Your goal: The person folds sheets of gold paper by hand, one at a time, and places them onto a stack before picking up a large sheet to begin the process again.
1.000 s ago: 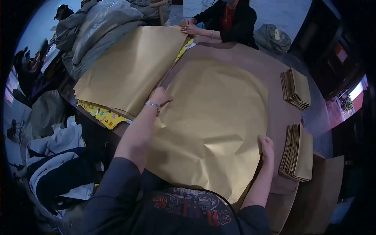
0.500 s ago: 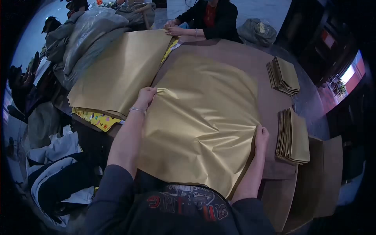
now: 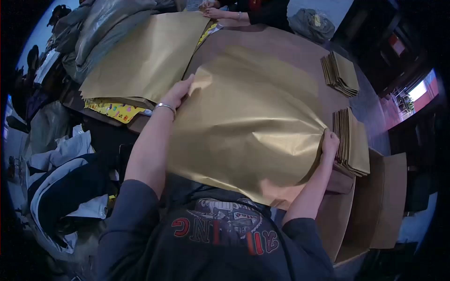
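Note:
A large sheet of gold paper (image 3: 234, 107) bows and creases between my two hands over the table, its near edge close to my shirt. My left hand (image 3: 180, 91) is closed on its left side. At the right edge, my right hand (image 3: 330, 143) pinches the sheet, with folds fanning out from the grip. Left of the sheet lies a stack of large brown-gold sheets (image 3: 140, 56). Yellow printed paper (image 3: 115, 110) sticks out from under that stack.
Two bundles of folded brown paper, a far bundle (image 3: 342, 72) and a near bundle (image 3: 354, 143), sit along the table's right side. An open cardboard box (image 3: 365, 210) stands below them. Across the table (image 3: 262, 40), a person's hands (image 3: 213, 11) touch the stack. Grey sacks (image 3: 103, 37) are piled at back left.
My hands have risen and spread apart, pulling the gold sheet up and wider. Its near edge has lifted and its creases have shifted. The view has tilted slightly down.

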### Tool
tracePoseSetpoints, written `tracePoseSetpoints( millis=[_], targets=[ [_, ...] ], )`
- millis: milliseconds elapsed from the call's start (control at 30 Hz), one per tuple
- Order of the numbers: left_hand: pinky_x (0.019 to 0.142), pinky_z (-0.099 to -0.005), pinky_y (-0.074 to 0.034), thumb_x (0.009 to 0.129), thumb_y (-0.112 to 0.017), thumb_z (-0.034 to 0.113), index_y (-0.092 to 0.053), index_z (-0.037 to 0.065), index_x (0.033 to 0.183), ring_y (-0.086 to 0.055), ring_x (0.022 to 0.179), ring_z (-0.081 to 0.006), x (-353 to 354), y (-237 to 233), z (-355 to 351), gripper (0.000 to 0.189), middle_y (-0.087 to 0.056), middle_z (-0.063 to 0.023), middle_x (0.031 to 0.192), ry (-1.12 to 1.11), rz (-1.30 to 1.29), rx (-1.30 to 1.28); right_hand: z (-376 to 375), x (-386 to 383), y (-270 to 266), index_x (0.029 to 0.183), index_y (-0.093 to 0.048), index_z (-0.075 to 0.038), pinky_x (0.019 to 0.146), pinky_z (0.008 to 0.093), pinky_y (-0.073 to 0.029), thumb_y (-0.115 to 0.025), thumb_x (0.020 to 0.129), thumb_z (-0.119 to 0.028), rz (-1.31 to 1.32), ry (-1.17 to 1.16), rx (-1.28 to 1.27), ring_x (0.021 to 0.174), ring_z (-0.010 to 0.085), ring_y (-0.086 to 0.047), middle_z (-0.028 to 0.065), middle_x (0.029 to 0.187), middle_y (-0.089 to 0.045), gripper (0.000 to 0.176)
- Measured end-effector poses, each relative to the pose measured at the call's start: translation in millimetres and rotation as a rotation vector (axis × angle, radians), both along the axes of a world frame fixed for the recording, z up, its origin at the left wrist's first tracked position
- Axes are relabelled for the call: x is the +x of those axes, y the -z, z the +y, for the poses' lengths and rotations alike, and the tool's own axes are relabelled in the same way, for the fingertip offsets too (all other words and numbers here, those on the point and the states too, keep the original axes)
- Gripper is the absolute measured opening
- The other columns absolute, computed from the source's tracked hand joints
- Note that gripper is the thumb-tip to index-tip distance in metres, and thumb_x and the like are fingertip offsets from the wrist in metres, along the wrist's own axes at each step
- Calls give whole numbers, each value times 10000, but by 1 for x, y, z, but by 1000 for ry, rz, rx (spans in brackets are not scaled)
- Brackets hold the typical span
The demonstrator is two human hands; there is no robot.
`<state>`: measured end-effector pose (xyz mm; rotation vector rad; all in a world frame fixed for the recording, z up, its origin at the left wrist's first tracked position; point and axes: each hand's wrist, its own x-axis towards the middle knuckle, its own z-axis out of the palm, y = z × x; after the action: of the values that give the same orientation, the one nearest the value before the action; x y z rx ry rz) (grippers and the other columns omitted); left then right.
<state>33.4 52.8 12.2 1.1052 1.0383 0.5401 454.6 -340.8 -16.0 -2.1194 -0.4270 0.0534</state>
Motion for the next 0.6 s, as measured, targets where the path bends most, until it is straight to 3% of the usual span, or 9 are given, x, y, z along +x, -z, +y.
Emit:
tracePoseSetpoints(
  millis=[33, 67, 167, 200, 333, 400, 467, 533, 600],
  targets=[
    [717, -346, -528, 919, -592, 512, -675, 33, 1033, -649, 797, -181, 1, 11, -1, 499, -684, -91, 942, 67, -16, -117, -6, 18, 24, 853, -644, 73, 690, 365, -446, -584, 924, -342, -49, 24, -98, 710, 187, -544, 126, 772, -633, 426],
    [721, -337, -530, 928, -612, 418, -677, 46, 1015, -653, 786, -165, 1, -13, -32, 388, -689, -75, 929, 27, 47, 1, -11, 14, 25, 872, -641, 94, 711, 387, -452, -590, 905, -343, 28, -21, -89, 727, 231, -569, 173, 790, -641, 442],
    [723, -321, -533, 922, -633, 286, -677, 58, 973, -655, 773, -156, -8, 22, -1, 238, -690, -56, 908, 273, -94, -19, -10, -14, 7, 870, -649, 98, 716, 380, -457, -602, 885, -341, 119, 6, -82, 734, 231, -581, 190, 788, -644, 441],
    [712, -308, -536, 906, -637, 183, -667, 56, 946, -655, 768, -152, -6, 8, -9, 137, -688, -48, 898, 244, -44, -19, -9, -12, 13, 868, -651, 93, 727, 379, -459, -599, 889, -355, 65, 13, -115, 745, 226, -584, 188, 781, -636, 451],
    [705, -297, -540, 903, -649, 178, -663, 45, 953, -656, 791, -145, -8, 18, 6, 143, -683, -51, 896, 317, 5, -23, -11, 18, 35, 860, -651, 89, 731, 383, -457, -599, 892, -358, 89, -21, -153, 745, 232, -580, 186, 769, -628, 451],
    [698, -302, -541, 898, -661, 198, -664, 46, 912, -651, 802, -142, -2, 14, 5, 153, -677, -46, 893, 230, -70, -57, -13, 28, 43, 857, -645, 92, 737, 391, -456, -611, 889, -354, -99, -12, -246, 766, 235, -577, 197, 781, -623, 449],
    [646, -300, -526, 886, -673, 222, -673, 53, 889, -630, 725, -136, 10, 19, 14, 169, -663, -33, 816, 195, -38, 51, 4, -3, 4, 841, -646, 92, 744, 400, -459, -623, 884, -343, 6, 40, -205, 795, 247, -592, 209, 805, -629, 438],
    [613, -299, -505, 869, -694, 220, -682, 61, 896, -605, 671, -124, 24, 22, 29, 161, -654, -22, 773, 95, 32, 143, 8, 49, 33, 882, -675, 37, 669, 341, -441, -618, 894, -350, -66, -45, -178, 715, 155, -524, 84, 749, -607, 391],
    [592, -300, -487, 848, -723, 231, -687, 68, 895, -586, 647, -114, 41, 20, 43, 173, -649, -14, 761, -20, 63, 237, 35, 44, 0, 889, -679, 39, 681, 349, -446, -632, 883, -370, -57, 2, -167, 735, 165, -536, 105, 765, -612, 411]
  ],
)
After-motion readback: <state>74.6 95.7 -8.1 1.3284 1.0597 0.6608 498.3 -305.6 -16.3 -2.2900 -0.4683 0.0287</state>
